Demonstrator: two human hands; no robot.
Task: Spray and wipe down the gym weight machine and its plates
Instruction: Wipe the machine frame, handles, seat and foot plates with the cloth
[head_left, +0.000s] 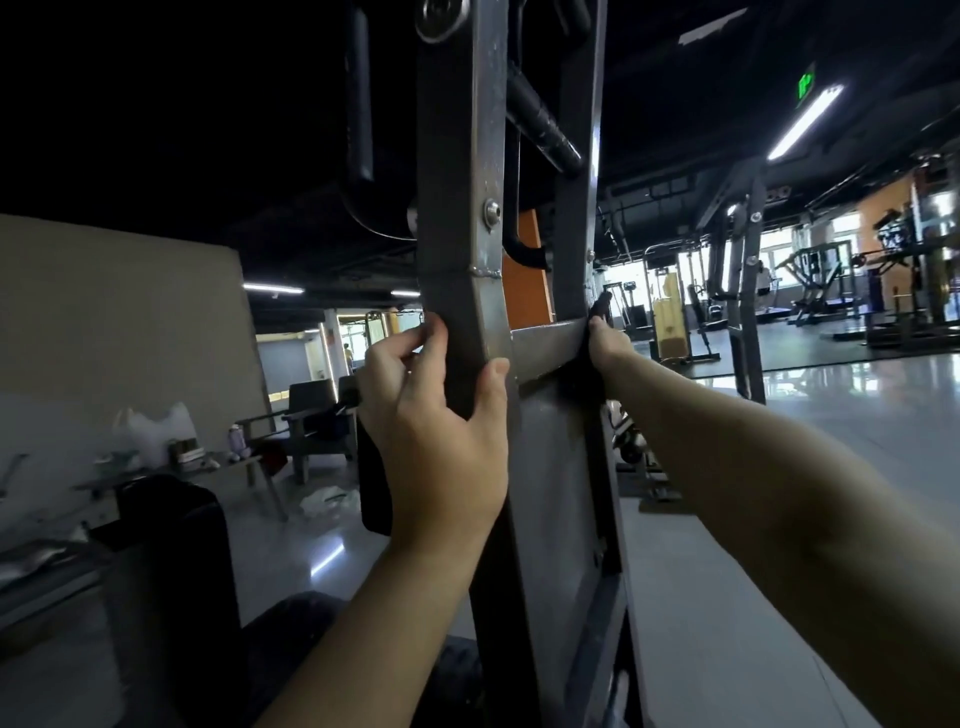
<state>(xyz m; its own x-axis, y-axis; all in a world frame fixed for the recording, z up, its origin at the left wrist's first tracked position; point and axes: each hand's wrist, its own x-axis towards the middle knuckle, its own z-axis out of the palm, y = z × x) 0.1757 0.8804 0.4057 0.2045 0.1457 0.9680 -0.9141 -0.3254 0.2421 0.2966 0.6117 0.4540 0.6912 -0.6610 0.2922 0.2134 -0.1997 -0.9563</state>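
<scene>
Wipe step in hand, we judged. Our left hand (436, 415) wrapped round machine upright (457, 234) at centre, steadying. Our right hand (610, 345), at 2 o'clock of it, gripped dark cloth (579, 364) pressed on crossbar (545, 343), fingers hidden. Next: drag cloth along crossbar, firm pressure.

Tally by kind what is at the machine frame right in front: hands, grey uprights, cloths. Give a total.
Hands: 2, the left hand and the right hand
Grey uprights: 2
Dark cloth: 1
Total: 5
</scene>
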